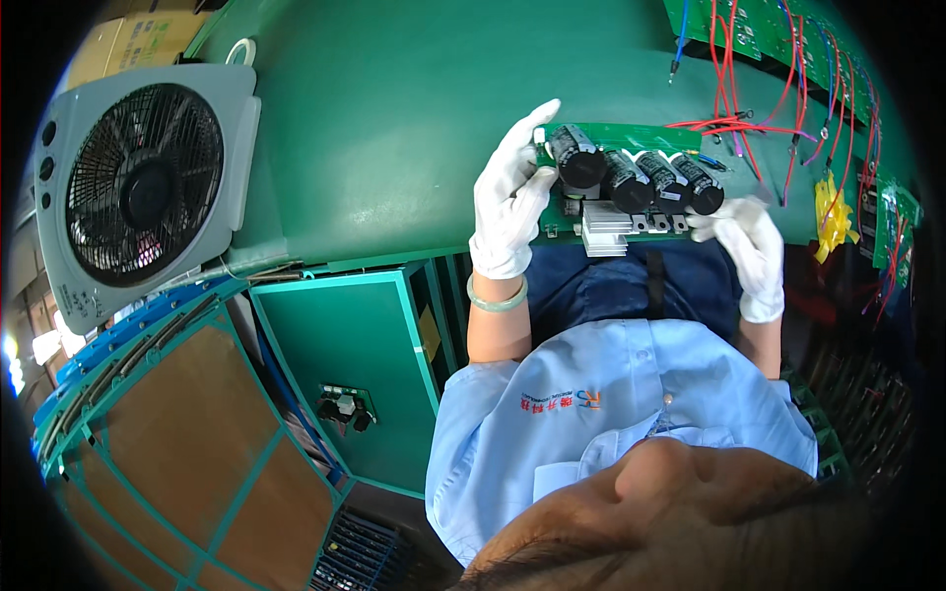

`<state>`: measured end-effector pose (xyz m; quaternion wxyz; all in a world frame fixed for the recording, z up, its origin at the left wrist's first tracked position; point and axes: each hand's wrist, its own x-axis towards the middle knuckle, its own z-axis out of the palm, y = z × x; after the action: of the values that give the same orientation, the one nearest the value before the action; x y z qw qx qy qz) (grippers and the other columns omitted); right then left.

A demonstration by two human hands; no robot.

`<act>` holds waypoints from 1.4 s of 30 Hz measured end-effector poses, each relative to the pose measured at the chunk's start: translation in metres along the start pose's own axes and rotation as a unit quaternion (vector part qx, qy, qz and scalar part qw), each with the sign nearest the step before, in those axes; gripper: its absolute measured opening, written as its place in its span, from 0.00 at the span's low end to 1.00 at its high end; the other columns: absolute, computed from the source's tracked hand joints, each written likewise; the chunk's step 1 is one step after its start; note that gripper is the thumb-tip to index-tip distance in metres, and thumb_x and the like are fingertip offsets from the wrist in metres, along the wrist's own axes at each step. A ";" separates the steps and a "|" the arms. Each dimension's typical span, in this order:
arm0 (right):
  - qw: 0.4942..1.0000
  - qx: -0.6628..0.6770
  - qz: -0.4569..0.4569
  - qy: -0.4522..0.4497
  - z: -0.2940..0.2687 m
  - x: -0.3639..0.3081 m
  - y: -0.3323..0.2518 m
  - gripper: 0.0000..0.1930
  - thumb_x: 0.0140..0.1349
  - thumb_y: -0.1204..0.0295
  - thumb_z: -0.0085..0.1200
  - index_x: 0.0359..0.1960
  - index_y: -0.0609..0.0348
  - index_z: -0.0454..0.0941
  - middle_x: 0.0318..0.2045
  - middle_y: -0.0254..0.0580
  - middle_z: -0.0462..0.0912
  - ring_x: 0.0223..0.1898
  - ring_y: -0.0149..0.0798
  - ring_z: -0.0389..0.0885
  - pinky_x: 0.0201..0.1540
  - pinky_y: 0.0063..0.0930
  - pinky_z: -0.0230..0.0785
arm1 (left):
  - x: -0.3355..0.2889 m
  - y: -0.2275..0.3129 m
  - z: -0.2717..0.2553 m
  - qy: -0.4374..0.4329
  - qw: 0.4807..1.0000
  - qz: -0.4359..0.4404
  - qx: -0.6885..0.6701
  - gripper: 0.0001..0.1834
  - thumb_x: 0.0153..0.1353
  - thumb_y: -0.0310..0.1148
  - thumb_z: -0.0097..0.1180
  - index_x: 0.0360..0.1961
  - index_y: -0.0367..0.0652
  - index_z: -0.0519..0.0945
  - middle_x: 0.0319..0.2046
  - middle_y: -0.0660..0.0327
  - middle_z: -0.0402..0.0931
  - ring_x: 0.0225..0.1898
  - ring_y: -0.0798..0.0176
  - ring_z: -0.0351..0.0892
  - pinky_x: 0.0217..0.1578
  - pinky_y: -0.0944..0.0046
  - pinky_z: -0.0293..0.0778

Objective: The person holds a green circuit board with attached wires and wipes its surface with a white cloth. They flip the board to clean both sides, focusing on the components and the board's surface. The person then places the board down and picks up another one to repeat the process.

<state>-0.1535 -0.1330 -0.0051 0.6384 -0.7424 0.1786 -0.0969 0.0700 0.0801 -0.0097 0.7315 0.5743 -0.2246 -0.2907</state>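
Note:
My left hand (510, 202), in a white glove, grips the left end of a green circuit board (641, 135) near the workbench's front edge. Its index finger reaches past the board's far corner, and the thumb lies by a large black capacitor (576, 158). Several similar capacitors stand in a row to the right. A finned silver heat sink (606, 229) sits on the board's near side. My right hand (749, 251), also gloved, has its fingertips closed at the near right corner of the board. Red wires (724, 125) run from the board's right end.
A grey box fan (148, 187) stands on the green workbench (394, 118) at left, beside a white ring (241, 51). More wired circuit boards (724, 25) lie far right, near a yellow piece (833, 217). A small board (345, 406) rests on a green cabinet (345, 345) below.

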 end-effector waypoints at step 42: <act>0.978 0.131 0.147 0.063 0.009 0.034 0.002 0.18 0.67 0.71 0.55 0.57 0.61 0.78 0.38 0.35 0.84 0.18 0.20 0.71 0.21 0.16 0.64 | 0.005 -0.014 0.008 0.054 0.997 0.043 0.025 0.35 0.55 0.34 0.57 0.62 0.24 0.66 0.64 0.43 0.66 0.55 0.55 0.76 0.60 0.57 0.69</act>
<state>-0.1195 -0.1385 -0.0111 0.7245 -0.6107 0.3116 -0.0710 0.0659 0.0689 -0.0216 0.7400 0.5970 -0.2161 -0.2220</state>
